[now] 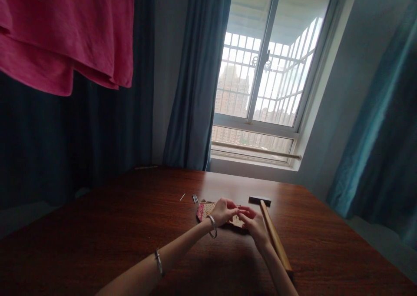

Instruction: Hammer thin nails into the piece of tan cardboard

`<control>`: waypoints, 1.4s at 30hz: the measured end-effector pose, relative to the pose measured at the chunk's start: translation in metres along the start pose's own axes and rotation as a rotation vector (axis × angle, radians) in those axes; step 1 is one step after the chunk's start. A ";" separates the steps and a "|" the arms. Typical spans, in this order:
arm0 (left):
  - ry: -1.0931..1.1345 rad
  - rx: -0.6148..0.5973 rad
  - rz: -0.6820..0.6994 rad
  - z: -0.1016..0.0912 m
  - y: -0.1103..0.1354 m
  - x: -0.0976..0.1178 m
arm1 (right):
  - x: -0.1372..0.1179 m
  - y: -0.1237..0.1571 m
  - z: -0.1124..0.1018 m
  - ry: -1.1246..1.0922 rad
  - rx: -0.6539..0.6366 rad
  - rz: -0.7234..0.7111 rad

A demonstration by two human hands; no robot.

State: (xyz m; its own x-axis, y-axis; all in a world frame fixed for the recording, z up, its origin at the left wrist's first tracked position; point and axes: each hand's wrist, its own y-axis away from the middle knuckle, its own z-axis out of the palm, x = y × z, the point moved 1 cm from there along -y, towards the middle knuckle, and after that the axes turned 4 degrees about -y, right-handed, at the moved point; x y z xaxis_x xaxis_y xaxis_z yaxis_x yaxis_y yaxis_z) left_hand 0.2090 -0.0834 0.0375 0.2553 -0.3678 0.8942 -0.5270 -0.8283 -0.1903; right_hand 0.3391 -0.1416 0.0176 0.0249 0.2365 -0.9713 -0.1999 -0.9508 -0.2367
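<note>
In the middle of the table lies a flat patterned piece (204,210), pink at its left end and cream with small dark dots, partly hidden under my hands. My left hand (223,212) is over it, thumb and fingers pinched together. From the right, my right hand (255,224) meets it, its fingertips closed against those of the left. Whatever is between the fingertips is too small to make out. Just right of my right hand rests a hammer (274,235) with a dark head and a long wooden handle.
Behind the piece's left end are several short dark metal prongs (195,198) side by side. A thin pale rod (182,197) lies farther left. The brown wooden table (130,226) reaches toward a curtained window (260,70). A pink cloth (71,35) hangs at upper left.
</note>
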 end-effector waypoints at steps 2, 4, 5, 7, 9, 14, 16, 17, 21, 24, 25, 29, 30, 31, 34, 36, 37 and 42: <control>-0.075 -0.011 0.035 -0.009 -0.003 0.003 | 0.000 -0.001 0.000 -0.015 -0.001 0.015; -0.144 0.036 0.088 -0.025 -0.009 0.004 | 0.001 -0.002 0.000 -0.030 0.022 0.032; -0.177 0.079 0.124 -0.036 -0.013 0.004 | 0.002 -0.003 -0.001 -0.034 0.043 0.038; -0.246 0.151 0.216 -0.057 -0.019 0.000 | 0.005 -0.006 -0.004 -0.027 0.083 0.045; -0.271 0.134 0.262 -0.074 -0.025 -0.010 | 0.007 -0.009 -0.006 0.007 0.110 0.038; -0.184 -0.016 0.128 -0.086 -0.034 -0.043 | 0.006 -0.018 -0.003 0.137 0.109 -0.045; -0.067 -0.106 0.053 -0.081 -0.035 -0.054 | 0.007 -0.024 0.003 0.178 0.091 -0.088; -0.009 -0.134 0.029 -0.078 -0.036 -0.059 | 0.008 -0.027 0.006 0.198 0.078 -0.114; 0.131 -0.128 0.006 -0.063 -0.038 -0.077 | 0.022 -0.044 0.022 0.323 0.043 -0.218; 0.153 -0.059 -0.018 -0.052 -0.039 -0.088 | 0.033 -0.055 0.031 0.378 0.036 -0.256; 0.159 -0.038 -0.019 -0.050 -0.039 -0.091 | 0.035 -0.058 0.033 0.381 0.029 -0.260; 0.230 -0.020 -0.003 -0.043 -0.039 -0.096 | 0.042 -0.059 0.036 0.395 0.004 -0.269; 0.259 -0.023 -0.012 -0.042 -0.039 -0.097 | 0.043 -0.058 0.036 0.400 0.003 -0.271; 0.292 -0.024 -0.025 -0.042 -0.040 -0.097 | 0.044 -0.057 0.036 0.402 0.003 -0.273; 0.387 -0.017 -0.061 -0.041 -0.042 -0.099 | 0.044 -0.053 0.037 0.412 0.005 -0.291; 0.413 -0.015 -0.072 -0.040 -0.043 -0.101 | 0.044 -0.051 0.038 0.423 0.011 -0.307; 0.417 -0.017 -0.075 -0.040 -0.043 -0.102 | 0.043 -0.050 0.039 0.429 0.015 -0.312; 0.384 0.000 -0.074 -0.038 -0.042 -0.104 | 0.043 -0.050 0.043 0.495 0.053 -0.284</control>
State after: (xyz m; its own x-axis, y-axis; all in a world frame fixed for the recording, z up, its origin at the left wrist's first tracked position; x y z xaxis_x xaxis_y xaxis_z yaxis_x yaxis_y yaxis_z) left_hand 0.1735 0.0057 -0.0318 -0.0297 -0.1219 0.9921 -0.5186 -0.8467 -0.1195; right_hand 0.3078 -0.0755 -0.0113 0.5378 0.3472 -0.7683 -0.1668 -0.8495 -0.5006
